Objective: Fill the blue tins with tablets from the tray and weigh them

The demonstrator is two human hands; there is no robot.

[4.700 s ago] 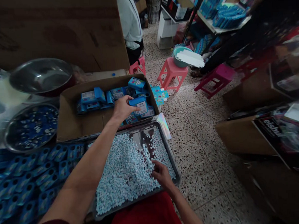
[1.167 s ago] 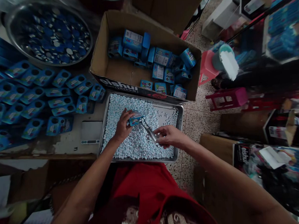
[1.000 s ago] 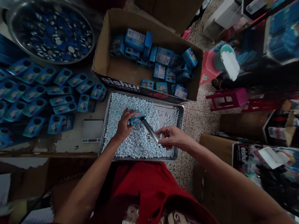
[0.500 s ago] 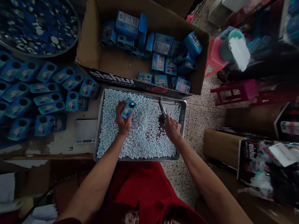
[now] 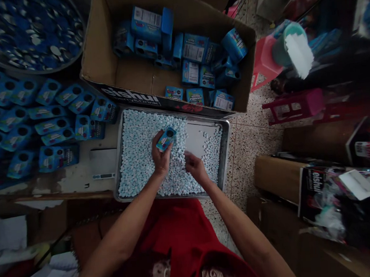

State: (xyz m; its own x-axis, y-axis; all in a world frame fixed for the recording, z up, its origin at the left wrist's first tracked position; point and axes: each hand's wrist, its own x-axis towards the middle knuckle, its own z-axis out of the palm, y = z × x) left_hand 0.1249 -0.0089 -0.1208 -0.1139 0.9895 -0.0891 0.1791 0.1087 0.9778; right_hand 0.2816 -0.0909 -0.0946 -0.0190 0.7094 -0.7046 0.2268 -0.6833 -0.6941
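Note:
My left hand (image 5: 161,156) is wrapped round a small blue candy box (image 5: 166,139), tilted, with a dark round hole in its top face. It is held above a metal tray (image 5: 227,150) of pale blue and white candies (image 5: 142,157). To its right, my right hand (image 5: 195,166) is low over the candies with its fingers closed round the handle of a metal scoop. The scoop's bowl is among the candies and hard to make out.
A cardboard box (image 5: 101,56) behind the tray holds several blue candy boxes (image 5: 193,47). More boxes with holes (image 5: 47,92) stand at left, near a metal bowl of blue and silver discs (image 5: 32,39). A small scale (image 5: 103,163) lies beside the tray. Pink stools (image 5: 315,102) are at right.
My right hand has moved left with the scoop, from the tray's right part into the candies. More of the tray's bottom shows there. My left hand and the candy box have shifted slightly right.

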